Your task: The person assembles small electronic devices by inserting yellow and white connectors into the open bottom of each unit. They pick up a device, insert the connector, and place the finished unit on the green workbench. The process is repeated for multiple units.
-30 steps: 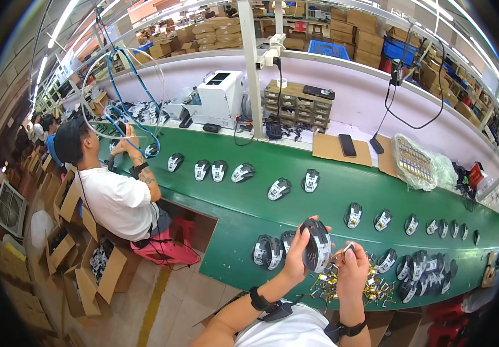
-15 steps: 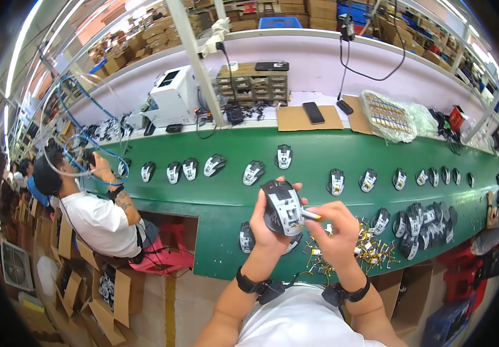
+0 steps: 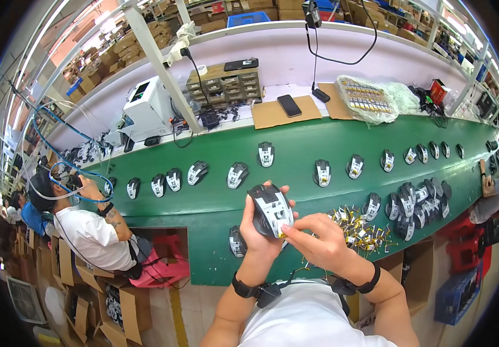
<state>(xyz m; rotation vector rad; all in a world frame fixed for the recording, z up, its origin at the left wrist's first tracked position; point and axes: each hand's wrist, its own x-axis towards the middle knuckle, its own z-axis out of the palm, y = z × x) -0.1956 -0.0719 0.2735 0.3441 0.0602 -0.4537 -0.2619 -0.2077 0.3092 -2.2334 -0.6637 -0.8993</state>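
Observation:
My left hand [image 3: 259, 238] is closed around a computer mouse [image 3: 270, 209], black with a white inner part turned up toward me, tilted over the near side of the green bench. My right hand [image 3: 322, 242] pinches at the mouse's lower end. A small battery [image 3: 285, 228] with a yellow end shows at those fingertips; most of it is hidden by fingers. Beside my right hand lies a loose heap of small wired batteries [image 3: 360, 232]. Another mouse [image 3: 238, 242] lies on the bench just left of my left wrist.
A spaced row of similar mice [image 3: 237, 175] runs along the green bench [image 3: 215, 202]. More mice are heaped [image 3: 408, 202] at right. Behind them are a phone [image 3: 289, 106] on cardboard and a bubble-wrapped tray of batteries [image 3: 368, 98]. A co-worker [image 3: 84, 225] sits at left.
My right hand has brought the battery down against the mouse; before, it stuck out at the mouse's side. The mouse has shifted slightly left, and the whole view has swung a little.

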